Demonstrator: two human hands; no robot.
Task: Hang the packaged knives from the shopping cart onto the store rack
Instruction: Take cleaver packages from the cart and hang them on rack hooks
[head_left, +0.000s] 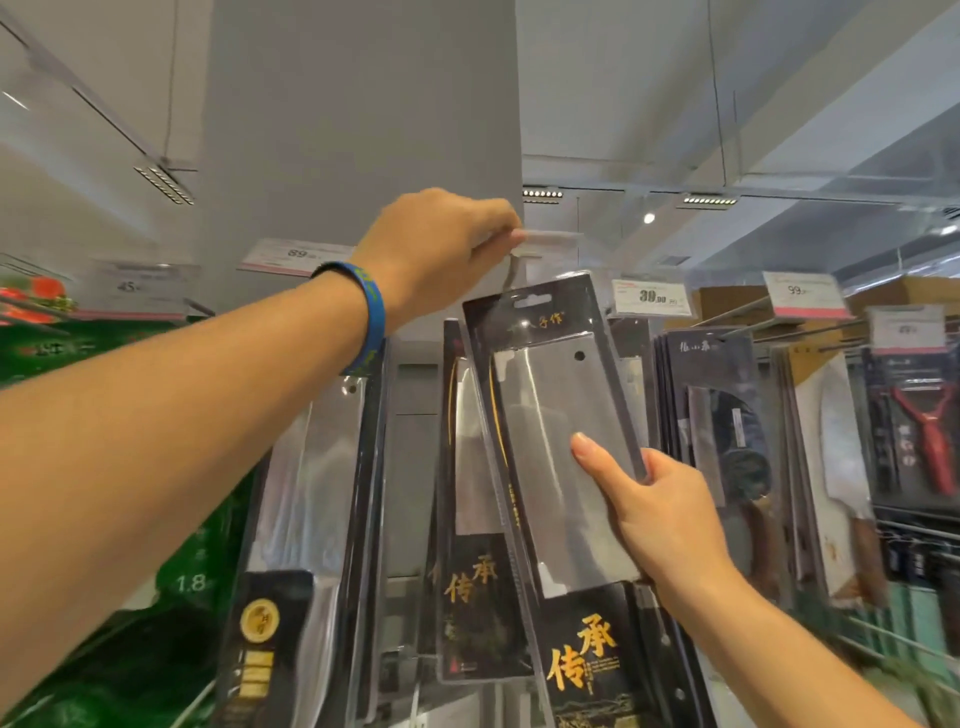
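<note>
Beneath the left hand (441, 244) pinching the tag holder (553, 237), the right hand (660, 509) clasps the packaged knife (550, 410).

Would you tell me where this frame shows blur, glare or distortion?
Head view: fisheye distortion bows the ceiling lines; the packaged knife in the right hand is fairly sharp, its plastic softly glaring; price tags and green packs at left are smeared; the clear tag holder in the left hand is blurred.

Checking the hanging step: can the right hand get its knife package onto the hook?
Probably yes: right hand holds the knife package just below the hook; left hand pinches the tag holder above.
</note>
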